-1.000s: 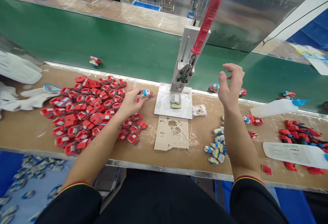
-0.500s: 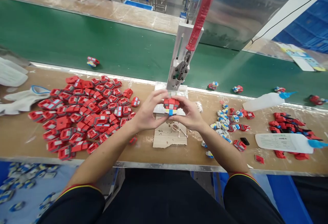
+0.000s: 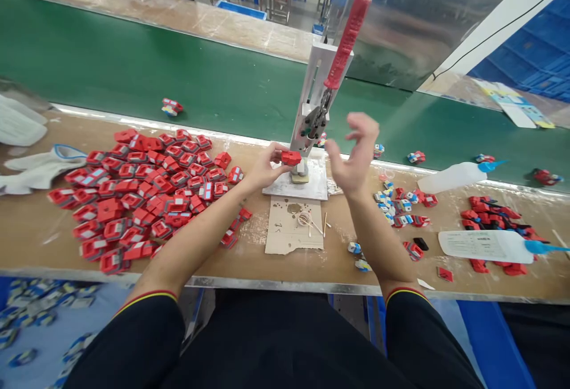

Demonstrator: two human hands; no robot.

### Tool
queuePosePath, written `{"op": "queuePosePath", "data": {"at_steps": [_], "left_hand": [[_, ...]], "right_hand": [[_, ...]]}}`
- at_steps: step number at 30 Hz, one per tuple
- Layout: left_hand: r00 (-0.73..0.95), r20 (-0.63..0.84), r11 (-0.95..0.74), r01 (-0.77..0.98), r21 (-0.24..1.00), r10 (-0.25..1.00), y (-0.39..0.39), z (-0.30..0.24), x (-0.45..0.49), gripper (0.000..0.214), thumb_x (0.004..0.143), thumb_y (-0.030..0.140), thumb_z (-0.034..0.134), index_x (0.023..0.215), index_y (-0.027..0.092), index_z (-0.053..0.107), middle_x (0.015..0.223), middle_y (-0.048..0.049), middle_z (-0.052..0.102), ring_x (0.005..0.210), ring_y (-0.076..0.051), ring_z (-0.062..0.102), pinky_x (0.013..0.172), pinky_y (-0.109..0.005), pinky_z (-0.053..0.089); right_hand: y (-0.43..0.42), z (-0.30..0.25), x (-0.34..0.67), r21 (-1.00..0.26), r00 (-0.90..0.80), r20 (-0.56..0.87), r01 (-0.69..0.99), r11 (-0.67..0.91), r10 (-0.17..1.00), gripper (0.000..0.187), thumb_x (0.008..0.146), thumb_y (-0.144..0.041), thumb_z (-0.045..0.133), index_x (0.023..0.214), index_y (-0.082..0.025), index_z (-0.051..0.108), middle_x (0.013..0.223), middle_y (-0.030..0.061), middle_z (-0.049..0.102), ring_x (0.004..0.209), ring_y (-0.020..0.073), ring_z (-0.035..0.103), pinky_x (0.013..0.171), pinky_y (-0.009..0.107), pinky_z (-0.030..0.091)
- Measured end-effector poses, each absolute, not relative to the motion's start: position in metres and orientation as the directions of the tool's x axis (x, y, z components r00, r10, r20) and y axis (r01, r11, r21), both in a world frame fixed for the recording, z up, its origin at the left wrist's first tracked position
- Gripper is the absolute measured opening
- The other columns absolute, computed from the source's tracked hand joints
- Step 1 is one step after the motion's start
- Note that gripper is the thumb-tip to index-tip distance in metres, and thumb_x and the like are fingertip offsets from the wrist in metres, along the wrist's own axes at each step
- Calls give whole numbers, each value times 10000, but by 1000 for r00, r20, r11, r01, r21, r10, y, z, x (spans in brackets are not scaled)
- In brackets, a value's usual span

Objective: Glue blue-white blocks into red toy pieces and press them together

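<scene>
Your left hand (image 3: 262, 170) pinches the red part (image 3: 291, 157) between thumb and fingertips, just over the fixture on the press base (image 3: 314, 186). Half a second ago both hands gripped it. Now your right hand (image 3: 351, 160) has let go and is raised, fingers loosely spread and empty, below the red lever (image 3: 347, 41). The red pile (image 3: 146, 193) lies left, the cardboard scrap (image 3: 291, 233) nearer you.

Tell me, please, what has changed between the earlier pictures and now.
Half a second ago both hands held the red toy part above the cardboard. Now the left hand alone has carried it onto the hand press, while the right hand has let go and risen, open, beside the red lever. The pile of red parts and the squeeze bottles lie as before.
</scene>
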State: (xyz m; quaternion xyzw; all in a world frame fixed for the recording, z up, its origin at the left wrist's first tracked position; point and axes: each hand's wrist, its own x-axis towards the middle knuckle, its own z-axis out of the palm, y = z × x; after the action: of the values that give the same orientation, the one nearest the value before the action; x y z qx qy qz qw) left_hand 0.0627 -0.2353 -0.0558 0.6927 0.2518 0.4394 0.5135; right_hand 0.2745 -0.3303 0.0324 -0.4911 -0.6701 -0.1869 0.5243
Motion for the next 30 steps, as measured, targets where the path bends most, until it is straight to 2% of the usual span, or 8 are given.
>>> {"op": "queuePosePath", "data": {"at_steps": [3, 8, 11, 17, 21, 24, 28, 30], "left_hand": [[514, 388, -422, -55, 905, 765, -224, -60, 75, 430, 753, 251, 895, 1087, 230, 626, 1020, -46, 812, 930, -204, 752, 872, -363, 540], [518, 413, -464, -35, 885, 749, -222, -64, 95, 399, 763, 199, 857, 1066, 243, 601, 1007, -18, 785, 923, -193, 728, 880, -364, 515], [511, 384, -419, -50, 907, 769, -225, -66, 100, 413, 727, 146, 839, 1051, 243, 601, 1009, -8, 771, 919, -182, 712, 890, -357, 517], [517, 323, -295, -140, 945, 792, -232, -56, 100, 401, 691, 111, 837, 1005, 225, 614, 960, -3, 739, 899, -163, 689, 900, -330, 498], [509, 266, -221, -148, 964, 819, -235, -48, 100, 439, 639, 112, 878, 963, 226, 604, 900, 11, 720, 864, -164, 677, 896, -329, 499], [501, 263, -200, -177, 964, 825, -239, -45, 99, 436, 671, 149, 874, 993, 240, 594, 961, -8, 737, 923, -181, 697, 909, -335, 519], [410, 195, -154, -132, 979, 891, -239, -44, 91, 418, 689, 131, 832, 1008, 245, 586, 994, -23, 722, 938, -182, 672, 813, -298, 514], [315, 103, -56, -155, 986, 944, -235, -41, 85, 432, 664, 85, 795, 995, 245, 569, 981, -10, 685, 896, -162, 646, 757, -273, 497]], "right_hand": [[-291, 71, 290, -373, 165, 879, 822, 430, 447, 595, 1076, -662, 483, 1577, -357, 384, 1518, 134, 571, 1293, 330, 664, 973, 565, 651], [-243, 116, 291, -497, 74, 760, 707, 504, 646, 636, 1076, -704, 474, 1620, -416, 312, 1396, 77, 682, 1254, 267, 705, 1011, 462, 666], [-255, 127, 278, -497, 16, 748, 676, 544, 664, 618, 1075, -676, 501, 1613, -425, 332, 1295, 66, 720, 1183, 269, 738, 971, 445, 677], [-316, 126, 258, -469, 14, 759, 706, 531, 651, 594, 1033, -636, 634, 1536, -371, 460, 1345, 78, 700, 1310, 319, 707, 1059, 523, 649], [-332, 115, 257, -483, -9, 738, 691, 538, 675, 565, 1039, -642, 611, 1524, -375, 493, 1364, 79, 686, 1348, 343, 694, 1146, 608, 603], [-334, 116, 256, -488, -11, 728, 694, 529, 686, 536, 1050, -628, 586, 1514, -371, 509, 1391, 79, 672, 1397, 359, 665, 1162, 624, 592], [-322, 136, 254, -496, 22, 734, 701, 513, 679, 455, 1029, -553, 620, 1432, -359, 537, 1393, 67, 665, 1339, 346, 697, 1068, 545, 653], [-310, 147, 255, -506, 31, 742, 682, 529, 670, 412, 1017, -491, 622, 1399, -361, 538, 1394, 58, 671, 1265, 313, 726, 1006, 475, 680]]}}
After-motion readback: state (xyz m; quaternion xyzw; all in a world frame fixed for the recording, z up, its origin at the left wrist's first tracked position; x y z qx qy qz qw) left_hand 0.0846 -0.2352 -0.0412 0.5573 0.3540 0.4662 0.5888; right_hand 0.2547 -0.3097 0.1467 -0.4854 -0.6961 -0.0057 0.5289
